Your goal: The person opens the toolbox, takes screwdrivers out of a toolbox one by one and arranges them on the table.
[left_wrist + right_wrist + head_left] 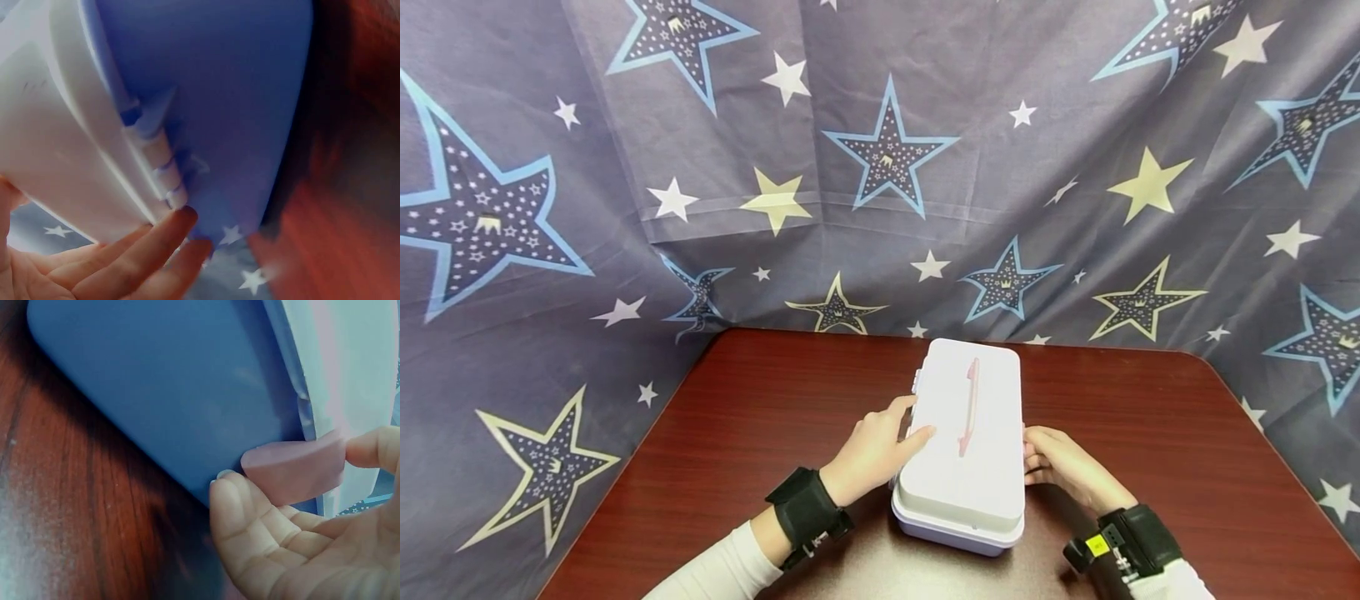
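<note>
"Two points of contact on the box [988, 446]; at the left, what pose?"

"Left hand [872, 450] against the hinged side: thumb on the white lid [947, 479], fingers laid fairly straight at the edge, spread rather than clenched. In the left wrist view, fingertips at the hinge [165, 169]."

"And at the right?"

"Right hand [1071, 467] turned inward at the opposite long side, fingers bent. In the right wrist view, a narrow grip on the pink latch [294, 472], pinched between the digits."

"Container and contents?"

"Bluish base [951, 536] below, lid seated over its rim, slim pink handle [970, 408] lengthwise on top. Contents hidden by lid and walls; cannot tell."

"Position, edges, room to move?"

"Box upright on the dark red table [790, 375], between both hands, long axis running away from the wearer. Far end of the lid, in the head view, lined up with the table's far edge. Starred curtain [850, 258] behind that edge and around the sides. Tabletop stretching leftward beyond the left hand and rightward beyond the right; rounded far corner at the right."
</note>
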### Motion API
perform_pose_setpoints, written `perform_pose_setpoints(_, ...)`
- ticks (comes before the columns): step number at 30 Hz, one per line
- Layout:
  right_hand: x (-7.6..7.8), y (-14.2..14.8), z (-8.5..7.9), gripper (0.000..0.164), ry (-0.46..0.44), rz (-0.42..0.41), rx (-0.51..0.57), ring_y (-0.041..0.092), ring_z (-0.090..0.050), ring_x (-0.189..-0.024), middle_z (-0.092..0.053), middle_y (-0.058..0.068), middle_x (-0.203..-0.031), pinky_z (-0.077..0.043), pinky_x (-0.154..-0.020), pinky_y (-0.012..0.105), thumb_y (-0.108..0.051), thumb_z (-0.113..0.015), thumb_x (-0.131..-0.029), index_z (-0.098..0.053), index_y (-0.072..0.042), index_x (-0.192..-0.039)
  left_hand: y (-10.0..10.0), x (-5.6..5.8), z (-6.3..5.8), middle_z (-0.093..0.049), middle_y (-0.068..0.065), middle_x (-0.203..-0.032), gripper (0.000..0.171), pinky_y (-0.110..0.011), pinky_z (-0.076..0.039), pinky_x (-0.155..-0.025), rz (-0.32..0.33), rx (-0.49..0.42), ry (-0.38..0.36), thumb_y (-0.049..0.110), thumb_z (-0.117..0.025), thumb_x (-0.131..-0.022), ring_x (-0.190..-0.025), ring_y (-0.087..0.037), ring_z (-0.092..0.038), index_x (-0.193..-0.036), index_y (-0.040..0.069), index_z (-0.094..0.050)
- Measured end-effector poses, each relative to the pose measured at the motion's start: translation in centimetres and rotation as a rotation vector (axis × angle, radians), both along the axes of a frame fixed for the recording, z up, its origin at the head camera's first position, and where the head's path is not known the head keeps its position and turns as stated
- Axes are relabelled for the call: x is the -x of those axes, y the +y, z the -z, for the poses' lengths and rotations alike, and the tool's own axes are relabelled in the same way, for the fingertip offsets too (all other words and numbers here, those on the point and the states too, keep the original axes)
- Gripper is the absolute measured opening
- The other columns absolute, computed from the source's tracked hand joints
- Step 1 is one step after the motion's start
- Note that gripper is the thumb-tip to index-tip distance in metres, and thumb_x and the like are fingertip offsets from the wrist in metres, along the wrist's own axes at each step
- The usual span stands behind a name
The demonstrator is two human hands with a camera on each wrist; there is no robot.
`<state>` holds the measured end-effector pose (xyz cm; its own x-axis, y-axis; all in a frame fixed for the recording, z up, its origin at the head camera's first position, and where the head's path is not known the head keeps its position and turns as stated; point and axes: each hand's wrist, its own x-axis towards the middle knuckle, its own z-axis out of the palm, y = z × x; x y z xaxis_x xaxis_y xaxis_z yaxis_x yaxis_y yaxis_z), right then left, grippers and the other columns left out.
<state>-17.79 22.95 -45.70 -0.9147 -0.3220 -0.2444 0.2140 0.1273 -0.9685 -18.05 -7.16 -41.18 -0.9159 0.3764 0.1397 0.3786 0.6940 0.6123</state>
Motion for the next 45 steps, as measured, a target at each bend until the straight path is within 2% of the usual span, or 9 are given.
perform_pose_setpoints(6,0.4,-0.5,-0.3,0.029,-0.02,0.05,-0.052,0.014,-0.058,-0.065,-0.056,0.001,-0.071,-0.056,-0.066,0.034,-0.03,-0.047,-0.097,-0.053,-0.001,-0.091,0.0,-0.2,0.3,-0.048,0.004,-0.063,0.063,-0.028,-0.042,-0.064,0.008,-0.07,-0.009,0.052,-0.053,-0.092,-0.056,-0.008,-0.044,-0.136,0.007,-0.046)
perform_pose_setpoints(12,0.9,-0.4,-0.8,0.03,-0.046,0.034,-0.065,0.014,-0.056,-0.062,-0.054,0.001,-0.066,-0.056,-0.064,0.035,-0.031,-0.049,-0.096,-0.053,-0.004,-0.085,0.1,-0.1,0.4,-0.051,0.0,-0.066,0.062,-0.029,-0.043,-0.067,0.001,-0.074,0.008,0.051,-0.052,-0.093,-0.06,-0.012,-0.046,-0.137,0.007,-0.046)
perform_pose_setpoints(16,1.3,-0.2,-1.0,0.025,-0.066,0.005,-0.05,0.013,-0.056,-0.062,-0.055,0.0,-0.065,-0.056,-0.064,0.035,-0.027,-0.048,-0.095,-0.054,-0.007,-0.082,0.2,0.0,0.4,-0.065,-0.01,-0.088,0.061,-0.03,-0.045,-0.07,-0.002,-0.075,0.024,0.051,-0.052,-0.093,-0.069,-0.012,-0.051,-0.136,0.007,-0.047)
perform_pose_setpoints(19,1.4,-0.1,-0.9,0.023,-0.075,-0.013,-0.042,0.013,-0.057,-0.062,-0.057,-0.001,-0.064,-0.056,-0.064,0.035,-0.027,-0.047,-0.094,-0.055,-0.008,-0.083,0.2,-0.1,0.4,-0.066,-0.014,-0.104,0.06,-0.03,-0.046,-0.072,-0.008,-0.08,0.022,0.049,-0.053,-0.093,-0.076,-0.013,-0.053,-0.136,0.008,-0.047)
perform_pose_setpoints(27,1.6,0.1,-0.7,0.025,-0.09,-0.05,-0.016,0.013,-0.06,-0.063,-0.062,-0.002,-0.065,-0.056,-0.065,0.034,-0.027,-0.045,-0.095,-0.059,-0.01,-0.083,0.3,-0.2,0.4,-0.061,-0.006,-0.077,0.059,-0.03,-0.045,-0.069,-0.013,-0.082,0.017,0.049,-0.053,-0.093,-0.069,-0.012,-0.051,-0.135,0.008,-0.048)
perform_pose_setpoints(32,1.9,0.2,-0.4,0.029,-0.104,-0.081,0.004,0.013,-0.061,-0.062,-0.063,-0.001,-0.065,-0.056,-0.065,0.035,-0.025,-0.044,-0.095,-0.062,-0.011,-0.078,0.3,-0.2,0.6,-0.048,0.003,-0.06,0.06,-0.028,-0.044,-0.066,-0.014,-0.076,0.011,0.05,-0.051,-0.093,-0.058,-0.01,-0.045,-0.136,0.008,-0.048)
perform_pose_setpoints(38,2.0,0.3,-0.2,0.031,-0.102,-0.087,-0.003,0.014,-0.062,-0.063,-0.064,0.0,-0.065,-0.057,-0.065,0.036,-0.028,-0.045,-0.094,-0.064,-0.009,-0.078,0.3,-0.3,0.5,-0.049,0.003,-0.062,0.058,-0.029,-0.045,-0.067,-0.019,-0.074,0.022,0.049,-0.052,-0.093,-0.062,-0.011,-0.048,-0.135,0.008,-0.049)
perform_pose_setpoints(42,2.0,0.2,0.0,0.033,-0.119,-0.091,0.001,0.014,-0.061,-0.064,-0.063,-0.001,-0.066,-0.056,-0.066,0.036,-0.03,-0.043,-0.095,-0.063,-0.011,-0.077,0.3,-0.2,0.6,-0.063,-0.005,-0.081,0.057,-0.031,-0.049,-0.072,-0.027,-0.071,0.04,0.048,-0.053,-0.093,-0.074,-0.014,-0.055,-0.134,0.008,-0.05)
perform_pose_setpoints(45,1.9,0.1,0.0,0.035,-0.128,-0.102,0.008,0.013,-0.058,-0.063,-0.059,-0.003,-0.063,-0.055,-0.067,0.036,-0.03,-0.04,-0.095,-0.06,-0.013,-0.072,0.3,-0.2,0.6,-0.065,-0.007,-0.09,0.056,-0.033,-0.05,-0.075,-0.034,-0.063,0.057,0.047,-0.054,-0.093,-0.079,-0.015,-0.056,-0.134,0.009,-0.05)
